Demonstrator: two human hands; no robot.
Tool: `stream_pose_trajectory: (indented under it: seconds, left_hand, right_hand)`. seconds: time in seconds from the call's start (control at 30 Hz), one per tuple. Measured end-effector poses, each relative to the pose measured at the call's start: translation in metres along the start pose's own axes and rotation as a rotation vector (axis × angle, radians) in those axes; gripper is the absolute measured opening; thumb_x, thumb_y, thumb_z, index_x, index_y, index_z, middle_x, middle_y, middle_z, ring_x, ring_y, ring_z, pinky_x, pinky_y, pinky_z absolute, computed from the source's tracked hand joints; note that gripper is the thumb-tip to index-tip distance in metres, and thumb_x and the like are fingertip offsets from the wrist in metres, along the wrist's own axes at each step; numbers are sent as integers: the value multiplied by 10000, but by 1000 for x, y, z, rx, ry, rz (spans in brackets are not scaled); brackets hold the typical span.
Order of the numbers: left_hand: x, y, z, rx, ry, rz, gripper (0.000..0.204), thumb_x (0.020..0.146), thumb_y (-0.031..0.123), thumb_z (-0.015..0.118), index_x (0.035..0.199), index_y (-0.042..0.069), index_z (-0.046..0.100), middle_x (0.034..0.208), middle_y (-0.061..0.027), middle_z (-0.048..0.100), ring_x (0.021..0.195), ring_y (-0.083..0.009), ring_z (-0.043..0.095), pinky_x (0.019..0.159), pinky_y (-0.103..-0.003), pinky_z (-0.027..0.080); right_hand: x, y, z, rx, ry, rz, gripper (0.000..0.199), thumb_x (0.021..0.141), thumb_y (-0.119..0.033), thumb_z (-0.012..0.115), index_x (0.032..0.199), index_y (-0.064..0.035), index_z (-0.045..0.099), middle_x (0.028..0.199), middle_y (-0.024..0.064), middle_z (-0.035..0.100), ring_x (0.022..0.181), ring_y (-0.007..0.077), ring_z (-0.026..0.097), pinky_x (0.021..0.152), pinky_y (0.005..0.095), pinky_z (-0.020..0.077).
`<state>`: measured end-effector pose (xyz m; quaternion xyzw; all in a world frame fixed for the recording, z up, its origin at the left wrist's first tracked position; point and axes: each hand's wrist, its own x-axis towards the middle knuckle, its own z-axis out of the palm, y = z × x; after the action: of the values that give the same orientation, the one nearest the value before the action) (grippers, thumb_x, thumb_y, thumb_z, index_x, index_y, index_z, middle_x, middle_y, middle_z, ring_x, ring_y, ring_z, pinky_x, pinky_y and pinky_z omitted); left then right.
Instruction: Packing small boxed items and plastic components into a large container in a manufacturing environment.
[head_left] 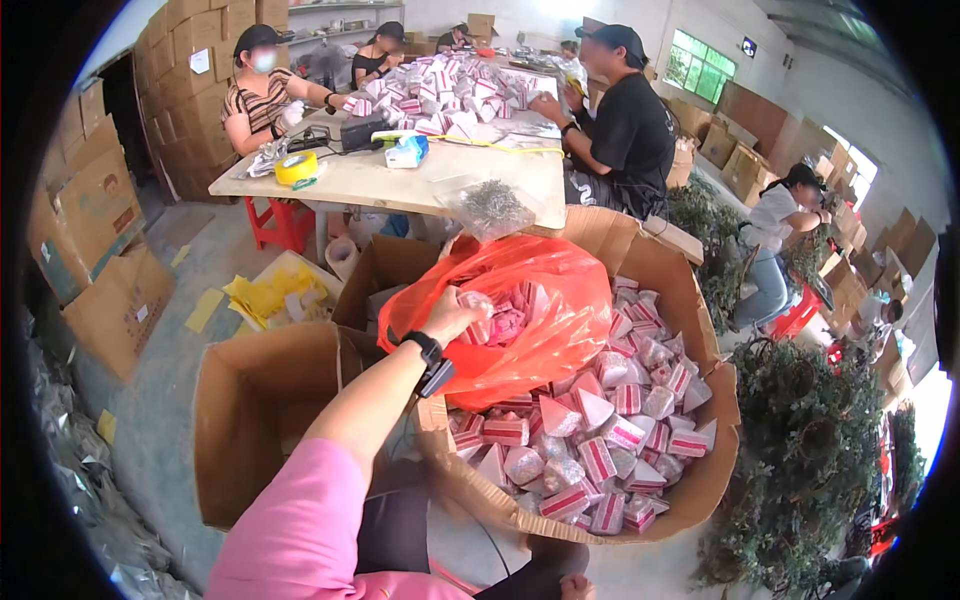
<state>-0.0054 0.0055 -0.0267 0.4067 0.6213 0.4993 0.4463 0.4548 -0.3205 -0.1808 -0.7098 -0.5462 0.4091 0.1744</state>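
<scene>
My left hand (455,312), on an arm with a pink sleeve and a black wrist watch, reaches forward and is closed on the rim of an orange plastic bag (545,300). The bag lies tipped over a large open cardboard box (690,300). Small pink-and-white wrapped packets (600,445) fill the box, and more show inside the bag's mouth beside my fingers. My right hand is out of the picture.
An empty open carton (255,400) stands at my left. Beyond is a work table (400,182) with a yellow tape roll (296,167) and heaps of packets, where several people sit. Stacked cartons (100,230) line the left wall. Green artificial plants (805,440) crowd the right.
</scene>
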Motion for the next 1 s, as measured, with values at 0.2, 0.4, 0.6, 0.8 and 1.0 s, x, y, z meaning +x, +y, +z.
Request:
stream_pose_trajectory:
  seconds: [0.2,0.4,0.6,0.8,1.0]
  left_hand:
    - [-79,29,-15,-343,-163,179,576,717,233,727,1164,67,403,1072,-51,517,948,-163,551,688,-329,503]
    - [-148,45,13,-763,-502,185,581,731,244,717,1183,70,396,1117,-44,503,976,-172,543,757,-340,512]
    - [-170,-44,59,-112,-360,169,601,720,326,720,1164,43,432,1074,-82,528,982,-175,528,849,-307,421]
    - [-182,-73,74,243,-247,382,628,736,373,660,1186,20,400,1273,-211,415,1218,-306,371,1003,-378,294]
    - [-183,-81,71,132,-285,349,597,722,258,683,1170,-4,388,1226,-155,458,1155,-265,442,952,-338,353]
  right_hand:
    - [12,15,9,-69,13,-138,264,806,-273,521,876,-33,608,799,248,589,762,410,569,666,430,441]
    - [15,13,10,-128,102,-225,241,810,-262,537,844,-31,597,720,210,601,655,351,592,599,414,458]
    - [47,-93,-56,-567,-754,-290,290,852,-351,524,990,-112,613,828,91,646,772,208,626,711,315,483]
    - [61,-325,-98,-638,-711,-395,270,834,-297,555,1007,-93,595,815,78,632,711,187,623,661,305,484]
    - [161,-494,-54,-234,-637,-742,191,824,-195,531,786,-12,566,698,21,588,636,116,589,570,261,471]
